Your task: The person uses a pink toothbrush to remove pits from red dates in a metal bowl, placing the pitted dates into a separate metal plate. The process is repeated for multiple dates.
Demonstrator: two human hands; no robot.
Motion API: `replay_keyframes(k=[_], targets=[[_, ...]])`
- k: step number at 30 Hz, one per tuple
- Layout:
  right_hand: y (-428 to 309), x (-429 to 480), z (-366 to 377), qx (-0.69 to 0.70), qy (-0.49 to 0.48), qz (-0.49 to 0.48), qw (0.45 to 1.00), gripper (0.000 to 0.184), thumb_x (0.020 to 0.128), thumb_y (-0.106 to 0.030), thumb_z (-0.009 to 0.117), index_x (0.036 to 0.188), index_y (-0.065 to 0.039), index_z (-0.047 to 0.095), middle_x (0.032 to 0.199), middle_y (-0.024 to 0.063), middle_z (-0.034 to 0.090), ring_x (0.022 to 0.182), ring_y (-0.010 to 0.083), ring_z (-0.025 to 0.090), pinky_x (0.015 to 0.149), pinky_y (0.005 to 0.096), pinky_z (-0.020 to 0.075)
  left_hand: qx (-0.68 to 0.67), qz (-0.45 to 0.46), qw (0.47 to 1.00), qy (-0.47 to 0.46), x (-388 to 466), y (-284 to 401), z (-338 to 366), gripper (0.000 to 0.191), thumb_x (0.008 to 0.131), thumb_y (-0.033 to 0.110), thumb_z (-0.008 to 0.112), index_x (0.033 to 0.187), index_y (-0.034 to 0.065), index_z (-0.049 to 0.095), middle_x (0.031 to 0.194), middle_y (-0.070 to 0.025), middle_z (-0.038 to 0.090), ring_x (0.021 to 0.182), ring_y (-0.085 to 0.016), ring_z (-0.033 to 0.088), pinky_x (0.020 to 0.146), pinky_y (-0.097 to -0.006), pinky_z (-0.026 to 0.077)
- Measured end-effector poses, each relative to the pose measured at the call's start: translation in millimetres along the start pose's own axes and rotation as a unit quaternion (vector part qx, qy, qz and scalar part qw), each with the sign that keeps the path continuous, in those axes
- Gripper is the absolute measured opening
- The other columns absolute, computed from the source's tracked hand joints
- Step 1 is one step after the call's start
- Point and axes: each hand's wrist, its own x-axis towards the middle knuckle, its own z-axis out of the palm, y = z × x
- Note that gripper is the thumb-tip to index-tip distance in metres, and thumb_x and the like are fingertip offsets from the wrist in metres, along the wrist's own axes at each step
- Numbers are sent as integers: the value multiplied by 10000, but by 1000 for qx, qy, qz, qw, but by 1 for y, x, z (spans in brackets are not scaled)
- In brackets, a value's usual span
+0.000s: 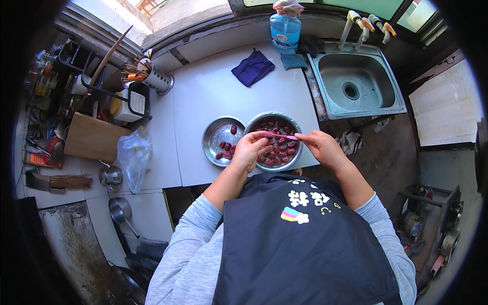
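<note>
A slim pink plastic tool (281, 136), shaped like a toothbrush, is held level between both hands. My left hand (248, 150) pinches one end of it between thumb and fingers. The other end is in the fingertips of my right hand (322, 146). Directly below the tool sits a round metal basin (298, 162) of red dates (282, 142), which look wet. Against its left side stands a shallower metal bowl (209, 133) with several dates (227, 146) in it. My left forearm and hand cover parts of both vessels.
A metal sink (400, 105) with two taps is at the back right. Behind lie a dark purple cloth (253, 68) and a blue detergent bottle (284, 36). Leftward are a chopstick holder (160, 78), a plastic bag (134, 160), a cutting board (93, 137) and a cleaver (38, 181).
</note>
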Motion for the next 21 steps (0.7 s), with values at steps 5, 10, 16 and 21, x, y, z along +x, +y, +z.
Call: replay_keyframes(k=[5, 10, 16, 21], targets=[[2, -1, -11, -95, 23, 62, 993, 278, 890, -125, 622, 1150, -184, 698, 843, 120, 619, 778, 300, 625, 693, 379, 514, 11, 14, 999, 46, 4, -5, -3, 260, 901, -17, 590, 1156, -6, 538, 1122, -115, 605, 1051, -235, 625, 888, -395, 570], [3, 1, -5, 7, 32, 27, 999, 293, 893, -100, 607, 1169, -158, 688, 851, 121, 619, 794, 299, 624, 712, 371, 511, -39, 50, 997, 34, 12, -7, -3, 241, 894, -40, 553, 1129, -16, 506, 1132, -129, 580, 1074, -247, 602, 941, -452, 546], [0, 1, -2, 10, 32, 21, 999, 313, 891, -73, 605, 1186, -151, 677, 863, 118, 614, 787, 291, 623, 711, 366, 509, -22, 69, 996, 46, 2, 4, 9, 218, 919, -20, 545, 1134, 11, 545, 1098, -90, 594, 1058, -208, 597, 902, -360, 535], [-7, 3, -2, 33, 25, 7, 999, 323, 894, -37, 601, 1195, -131, 671, 819, 118, 589, 757, 270, 594, 704, 339, 490, 72, 124, 990, 17, 10, -7, 4, 219, 919, 28, 610, 1134, 44, 575, 1046, -40, 627, 977, -122, 599, 849, -259, 498]])
